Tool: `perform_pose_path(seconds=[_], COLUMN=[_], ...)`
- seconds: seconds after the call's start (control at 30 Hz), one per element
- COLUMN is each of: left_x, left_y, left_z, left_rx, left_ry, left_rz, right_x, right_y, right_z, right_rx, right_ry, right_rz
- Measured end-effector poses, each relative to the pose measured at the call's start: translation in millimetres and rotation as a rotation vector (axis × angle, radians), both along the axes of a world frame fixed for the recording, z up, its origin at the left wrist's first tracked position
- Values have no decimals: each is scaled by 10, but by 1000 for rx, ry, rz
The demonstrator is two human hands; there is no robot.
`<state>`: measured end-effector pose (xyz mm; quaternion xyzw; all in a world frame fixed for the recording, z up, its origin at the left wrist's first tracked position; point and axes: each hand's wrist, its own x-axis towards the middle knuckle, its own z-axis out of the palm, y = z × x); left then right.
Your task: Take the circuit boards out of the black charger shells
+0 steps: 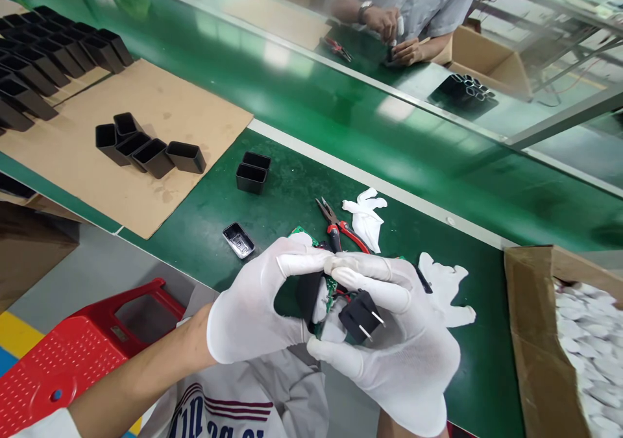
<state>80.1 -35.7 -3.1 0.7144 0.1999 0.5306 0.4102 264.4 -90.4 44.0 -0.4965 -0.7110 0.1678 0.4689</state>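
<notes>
**Two gloved hands join over one black casing, a circuit board and a two-pin plug block**

The left hand (265,302) is clamped by thumb and fingers on one black casing (306,295); the right hand (399,321) is closed around one plug block (357,318), its two metal prongs pointing out. A green circuit board (331,287) with red wire shows between them, at the casing's mouth. The fingertips meet above, hiding much of the assembly, which sits over the near edge of the green workbench (199,214).

Loose casings number two on the bench (252,177) and five on the cardboard sheet (150,207); the crowded rows (39,61) at far left run out of view, so cannot be counted. One shallow black cover (238,240) lies near the left hand. Beyond the hands are one pair of needle-nose pliers (335,224), its handles partly covered, and one white glove (367,224); a second glove (448,289) lies beside the right hand. Another board (302,235) is mostly blocked by the left hand.

One open carton (538,334) of white pieces stands at right, one red stool (73,353) at left. Across the bench, one co-worker (409,10) works with both hands near a second pair of pliers (337,48).
</notes>
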Motion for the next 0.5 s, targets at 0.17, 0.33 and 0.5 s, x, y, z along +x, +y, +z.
perform_pose_path(seconds=[0.17, 0.33, 0.5], left_x=[18, 24, -4], left_y=[-30, -35, 3], left_z=[-30, -48, -47], left_rx=[-50, -59, -11], left_ry=[-27, -45, 15], left_rz=[-2, -5, 5], right_x=[-22, -8, 40], right_y=[7, -13, -69], right_z=[4, -12, 41], right_rx=[-7, 9, 96], right_ry=[-2, -28, 63], right_rz=[-2, 0, -2])
